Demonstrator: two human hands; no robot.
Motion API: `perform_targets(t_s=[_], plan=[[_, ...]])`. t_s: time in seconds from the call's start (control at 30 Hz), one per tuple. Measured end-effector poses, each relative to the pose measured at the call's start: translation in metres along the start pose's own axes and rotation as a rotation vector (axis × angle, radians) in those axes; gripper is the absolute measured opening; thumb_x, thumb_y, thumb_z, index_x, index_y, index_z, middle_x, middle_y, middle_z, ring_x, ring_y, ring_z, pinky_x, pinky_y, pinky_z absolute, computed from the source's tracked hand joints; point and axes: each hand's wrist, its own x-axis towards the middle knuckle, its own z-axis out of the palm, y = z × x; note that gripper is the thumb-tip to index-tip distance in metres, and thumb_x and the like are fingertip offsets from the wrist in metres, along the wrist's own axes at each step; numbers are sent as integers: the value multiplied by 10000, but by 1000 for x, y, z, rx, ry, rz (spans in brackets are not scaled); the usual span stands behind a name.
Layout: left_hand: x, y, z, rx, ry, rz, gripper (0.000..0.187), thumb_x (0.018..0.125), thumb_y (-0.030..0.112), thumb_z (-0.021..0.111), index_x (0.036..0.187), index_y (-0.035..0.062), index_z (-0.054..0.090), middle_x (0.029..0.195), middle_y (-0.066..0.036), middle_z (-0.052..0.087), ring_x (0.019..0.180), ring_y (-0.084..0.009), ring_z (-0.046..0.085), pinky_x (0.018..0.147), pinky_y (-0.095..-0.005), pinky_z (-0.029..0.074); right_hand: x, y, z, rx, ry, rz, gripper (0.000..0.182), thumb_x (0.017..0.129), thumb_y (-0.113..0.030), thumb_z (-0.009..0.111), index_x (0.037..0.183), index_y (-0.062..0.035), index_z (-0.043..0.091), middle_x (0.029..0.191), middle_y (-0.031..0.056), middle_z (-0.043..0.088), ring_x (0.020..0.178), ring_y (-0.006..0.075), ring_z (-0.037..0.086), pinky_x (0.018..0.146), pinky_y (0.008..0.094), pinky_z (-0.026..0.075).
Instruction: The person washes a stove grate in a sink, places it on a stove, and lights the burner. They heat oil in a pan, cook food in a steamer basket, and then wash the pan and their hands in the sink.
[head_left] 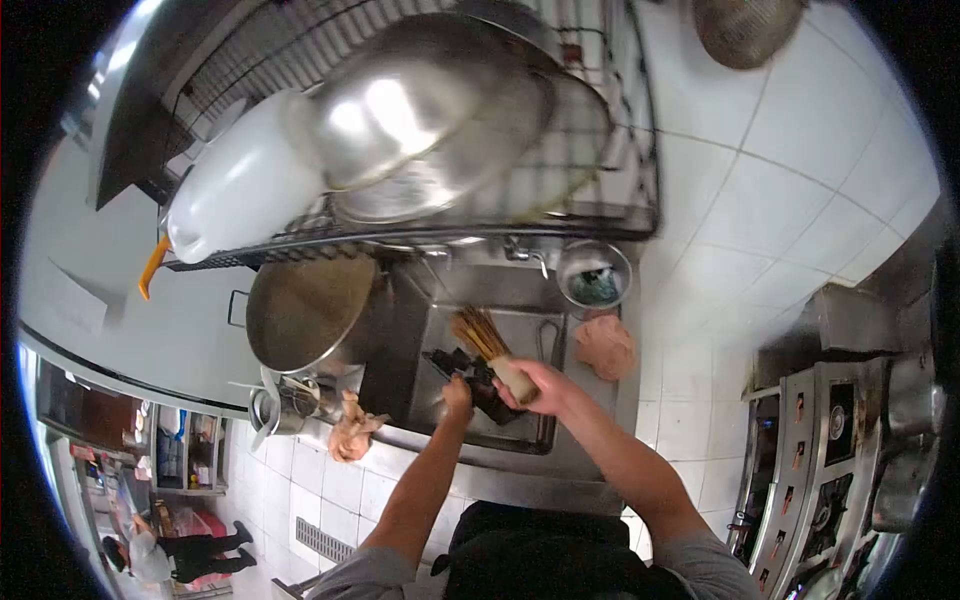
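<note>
My right hand [548, 388] is wrapped around the pale bound handle of a bamboo whisk brush [484, 334], its bristles pointing up and away from me. My left hand [457, 396] is closed at the edge of a dark, irregular object [487, 396] and seems to grip it; what this object is I cannot make out. Both hands are over the steel sink [425, 408], where the dark pieces lie. A looped metal utensil [547, 338] rests in the sink beyond the brush.
A large pot [308, 312] stands left of the sink, a steel bowl [593, 274] and pink cloth [606, 347] right. Another crumpled cloth [354, 430] lies on the near-left edge. Overhead, a wire rack [450, 228] holds metal bowls. A person [165, 553] is at lower left.
</note>
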Motion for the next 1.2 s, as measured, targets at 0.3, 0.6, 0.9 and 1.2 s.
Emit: perform_targets(t_s=[0.3,0.6,0.9,1.2], plan=[[6,29,-38,-118,-274,-68,358,943,228,424,1004,-86,584,868,-144,613,707,-257,619,631,-393,515,18,-7,81,-1764,756,-381,597,874,-288,570,1374,-47,349,935,174,582,796,318,590,683,427,495],[42,6,-18,188,-214,-50,415,966,334,439,1027,-56,566,803,-176,592,664,-303,596,632,-449,488,-148,41,98,-1890,1043,148,813,722,-183,688,1426,-148,281,1030,231,552,863,429,576,784,484,484],[36,16,-52,-130,-596,-208,512,978,460,376,1121,-8,525,901,-162,625,750,-298,630,714,-473,525,-150,138,102,-1591,1375,-213,796,737,-164,664,1432,-138,277,992,223,532,873,420,559,753,452,477],[35,31,-75,35,-768,-233,491,928,466,457,1237,87,504,1057,-112,628,1007,-270,574,841,-452,446,-110,124,65,-1751,1614,-114,675,734,-118,626,1354,-26,377,1209,231,434,1098,386,437,887,502,354]])
